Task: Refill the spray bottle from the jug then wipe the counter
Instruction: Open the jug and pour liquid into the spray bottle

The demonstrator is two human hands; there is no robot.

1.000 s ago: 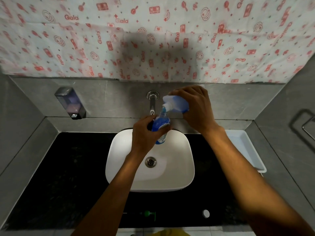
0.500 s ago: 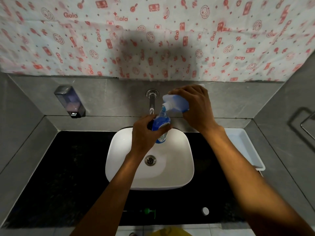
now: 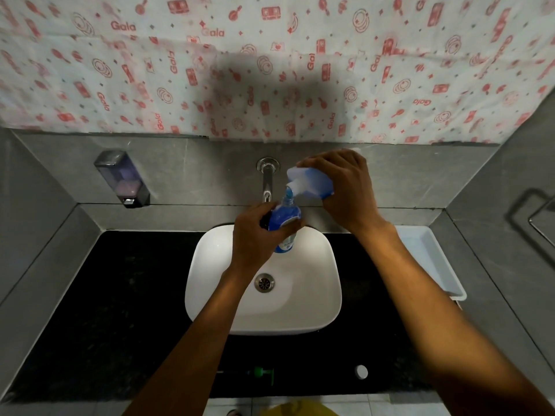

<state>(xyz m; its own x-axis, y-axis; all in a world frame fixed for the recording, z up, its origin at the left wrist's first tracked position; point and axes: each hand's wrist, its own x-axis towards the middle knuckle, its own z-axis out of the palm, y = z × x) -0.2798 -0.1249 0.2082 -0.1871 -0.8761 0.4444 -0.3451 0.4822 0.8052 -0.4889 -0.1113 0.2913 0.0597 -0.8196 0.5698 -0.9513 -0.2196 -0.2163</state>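
My left hand (image 3: 255,235) grips a blue spray bottle (image 3: 284,219) with its top off, held upright over the white basin (image 3: 318,307). My right hand (image 3: 345,187) holds a translucent jug (image 3: 312,183) of blue liquid, tipped to the left so its spout meets the bottle's neck. Blue liquid runs from the spout into the bottle. A green and white spray head (image 3: 264,374) lies on the black counter (image 3: 114,310) near the front edge, and a small white cap (image 3: 361,372) lies to its right.
A chrome tap (image 3: 267,180) juts from the grey wall just behind the bottle. A soap dispenser (image 3: 122,179) hangs on the wall at left. A white tray (image 3: 435,262) sits on the counter at right. A patterned cloth (image 3: 270,64) covers the upper wall.
Both hands hold nearly the same pose while the pouring goes on. The view has shifted slightly.
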